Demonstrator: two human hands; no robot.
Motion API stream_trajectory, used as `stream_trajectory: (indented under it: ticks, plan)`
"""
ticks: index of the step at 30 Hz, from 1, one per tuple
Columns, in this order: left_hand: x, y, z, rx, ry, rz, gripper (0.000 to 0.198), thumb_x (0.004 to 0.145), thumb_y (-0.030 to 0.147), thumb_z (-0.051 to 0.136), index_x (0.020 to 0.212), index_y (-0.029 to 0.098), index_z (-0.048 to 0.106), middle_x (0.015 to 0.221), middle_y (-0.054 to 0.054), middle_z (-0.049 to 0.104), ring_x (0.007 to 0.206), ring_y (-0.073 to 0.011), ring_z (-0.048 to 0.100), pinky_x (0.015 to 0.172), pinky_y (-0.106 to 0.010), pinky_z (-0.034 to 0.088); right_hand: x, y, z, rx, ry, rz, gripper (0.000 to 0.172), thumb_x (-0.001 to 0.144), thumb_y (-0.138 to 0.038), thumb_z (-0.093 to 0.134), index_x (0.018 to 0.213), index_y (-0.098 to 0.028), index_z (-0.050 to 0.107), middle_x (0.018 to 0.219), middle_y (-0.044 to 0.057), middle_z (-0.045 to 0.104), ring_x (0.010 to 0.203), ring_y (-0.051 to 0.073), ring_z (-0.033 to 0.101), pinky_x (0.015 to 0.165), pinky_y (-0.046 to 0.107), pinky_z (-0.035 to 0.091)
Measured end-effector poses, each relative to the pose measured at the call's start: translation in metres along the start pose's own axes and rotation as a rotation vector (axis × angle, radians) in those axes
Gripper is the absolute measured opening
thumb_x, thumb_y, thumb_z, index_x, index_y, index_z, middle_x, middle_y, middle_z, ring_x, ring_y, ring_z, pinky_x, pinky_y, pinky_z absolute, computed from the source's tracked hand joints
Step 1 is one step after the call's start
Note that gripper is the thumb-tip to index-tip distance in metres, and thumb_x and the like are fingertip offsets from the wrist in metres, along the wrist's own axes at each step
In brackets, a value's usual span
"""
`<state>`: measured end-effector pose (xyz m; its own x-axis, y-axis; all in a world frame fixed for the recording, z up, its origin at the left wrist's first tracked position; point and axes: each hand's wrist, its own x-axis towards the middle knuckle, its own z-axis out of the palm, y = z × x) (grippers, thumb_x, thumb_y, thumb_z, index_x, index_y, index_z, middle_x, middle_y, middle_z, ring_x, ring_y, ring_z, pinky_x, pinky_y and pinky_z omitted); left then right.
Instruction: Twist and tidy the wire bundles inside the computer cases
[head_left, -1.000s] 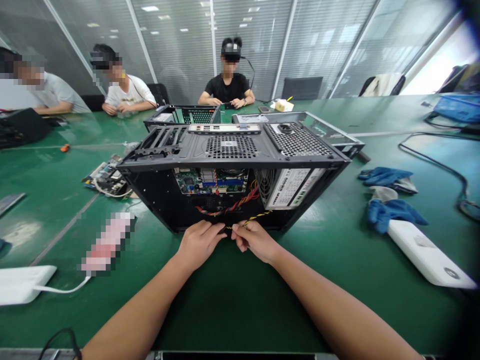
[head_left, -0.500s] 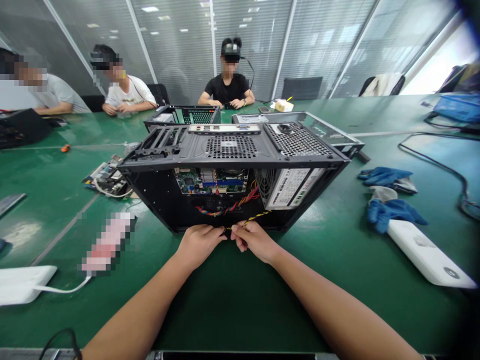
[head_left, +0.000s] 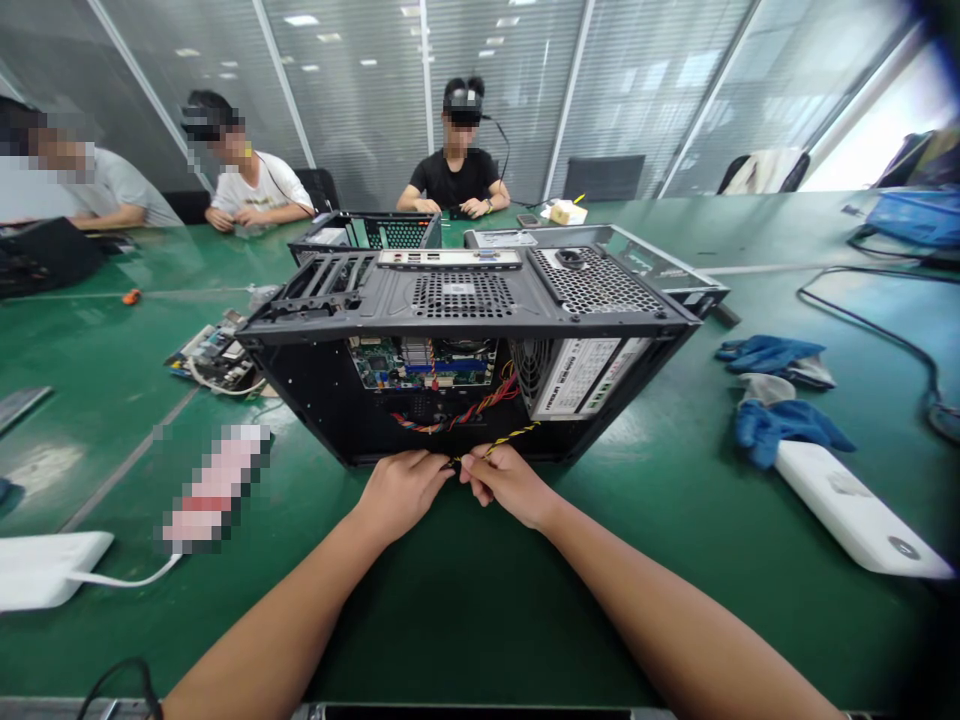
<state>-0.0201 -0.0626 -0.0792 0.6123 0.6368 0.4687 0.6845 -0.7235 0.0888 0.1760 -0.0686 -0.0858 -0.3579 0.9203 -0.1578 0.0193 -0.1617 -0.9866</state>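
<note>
Before me stands an open black computer case (head_left: 472,328), its vented panel facing up and its inside facing me. A yellow-and-black twisted cable (head_left: 517,433) runs from beside the power supply (head_left: 592,378) to the case's lower edge. My right hand (head_left: 510,482) pinches this cable between thumb and fingers. Close by on its left, my left hand (head_left: 403,488) is closed on the cable's other stretch; its end is hidden by the fingers. Behind them, a bundle of coloured wires (head_left: 450,423) hangs below the motherboard (head_left: 420,364).
Left lie a loose circuit board (head_left: 217,355), a phone (head_left: 217,485) and a white power bank (head_left: 52,568). Right are blue gloves (head_left: 787,425) and another white power bank (head_left: 855,505). Further computer cases (head_left: 367,230) stand behind. Several people sit across the green table (head_left: 480,620).
Both hands stay at the case's lower edge on the cable. The left fingers have shifted very slightly; little else differs.
</note>
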Motion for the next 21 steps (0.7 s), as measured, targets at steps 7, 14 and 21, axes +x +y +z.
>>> stream_trajectory:
  ticks: [7, 14, 21]
  plan:
    - [-0.0013, -0.0043, 0.0017, -0.001, 0.115, 0.037, 0.022, 0.095, 0.032, 0.050, 0.095, 0.016, 0.065, 0.073, -0.003, 0.067, 0.062, -0.0142, 0.062, 0.062, -0.027, 0.051, 0.0004, 0.0004, 0.0014, 0.095, 0.023, 0.012, 0.038, 0.083, -0.050, 0.057, 0.070, -0.014, 0.059, 0.053, -0.003, 0.052, 0.043, 0.008, 0.049, 0.045, 0.023, 0.034]
    - [-0.0004, -0.0030, 0.0001, 0.000, 0.118, 0.020, 0.021, 0.094, 0.031, 0.051, 0.092, 0.016, 0.065, 0.072, -0.004, 0.066, 0.064, -0.0144, 0.061, 0.064, -0.027, 0.050, 0.0001, -0.0015, 0.0003, 0.087, 0.026, -0.014, 0.035, 0.082, -0.048, 0.060, 0.072, -0.014, 0.060, 0.055, -0.002, 0.053, 0.046, 0.009, 0.049, 0.047, 0.024, 0.036]
    - [0.0001, -0.0003, 0.0000, -0.077, 0.086, -0.045, 0.019, 0.094, 0.031, 0.050, 0.095, 0.016, 0.063, 0.078, -0.005, 0.064, 0.069, -0.0154, 0.060, 0.066, -0.028, 0.050, 0.0012, 0.0017, -0.0012, 0.109, 0.018, -0.047, 0.032, 0.082, -0.044, 0.061, 0.072, -0.014, 0.061, 0.055, -0.002, 0.053, 0.047, 0.009, 0.049, 0.048, 0.024, 0.036]
